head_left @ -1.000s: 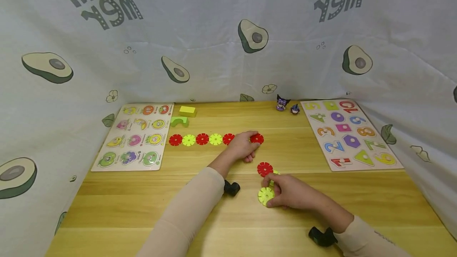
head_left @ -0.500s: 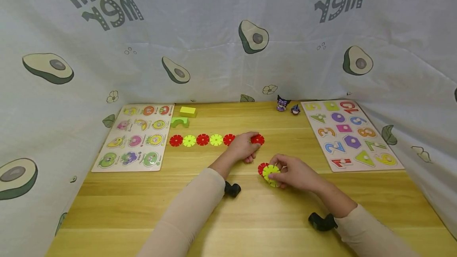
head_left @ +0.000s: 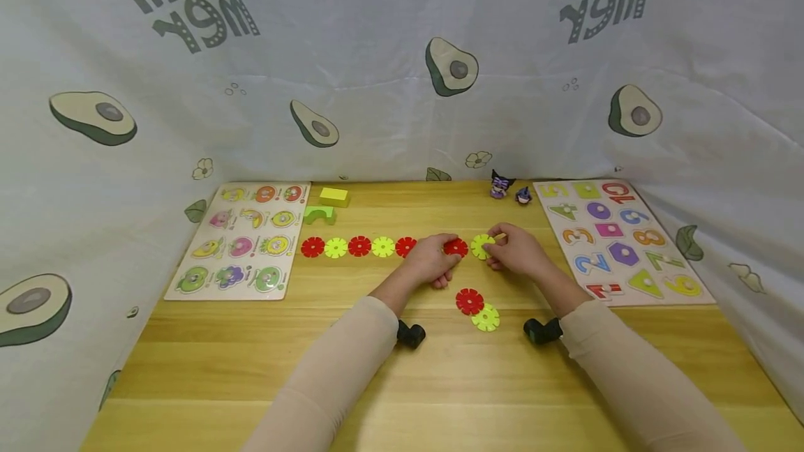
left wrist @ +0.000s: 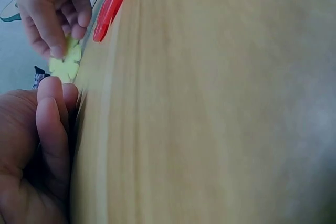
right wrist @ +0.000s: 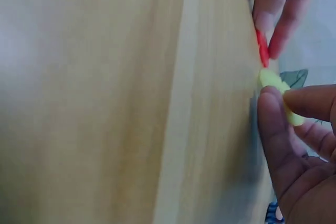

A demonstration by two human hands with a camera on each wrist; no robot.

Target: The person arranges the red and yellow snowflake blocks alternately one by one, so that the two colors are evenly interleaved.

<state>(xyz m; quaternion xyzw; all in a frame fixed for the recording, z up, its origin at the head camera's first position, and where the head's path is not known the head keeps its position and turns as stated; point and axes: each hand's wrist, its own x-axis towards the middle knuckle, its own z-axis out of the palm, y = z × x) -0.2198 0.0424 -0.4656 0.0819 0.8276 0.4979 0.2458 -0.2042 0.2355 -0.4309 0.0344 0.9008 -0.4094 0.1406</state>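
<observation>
In the head view, a row of notched plastic discs, red (head_left: 313,247) and yellow (head_left: 336,247) by turns, runs across the table. My left hand (head_left: 430,260) covers part of this row and holds the red disc (head_left: 460,248) at its right end by the edges, between thumb and forefinger. Just right of that, my right hand (head_left: 518,250) pinches a yellow disc (head_left: 481,246); the right wrist view shows this yellow disc (right wrist: 274,83) tilted beside the red one (right wrist: 263,48). Nearer me, a loose red disc (head_left: 469,301) overlaps a yellow disc (head_left: 486,317).
A fruit puzzle board (head_left: 235,243) lies left, a number puzzle board (head_left: 622,243) right. Behind the row's left end are a yellow block (head_left: 334,197) and a green arch block (head_left: 320,214). Two small figurines (head_left: 500,185) stand at the back by a printed cloth (head_left: 377,75).
My right hand has picked up a yellow disc from the loose ones and carried it up and away from me to the row's right end. The left hand has stayed on the red disc.
</observation>
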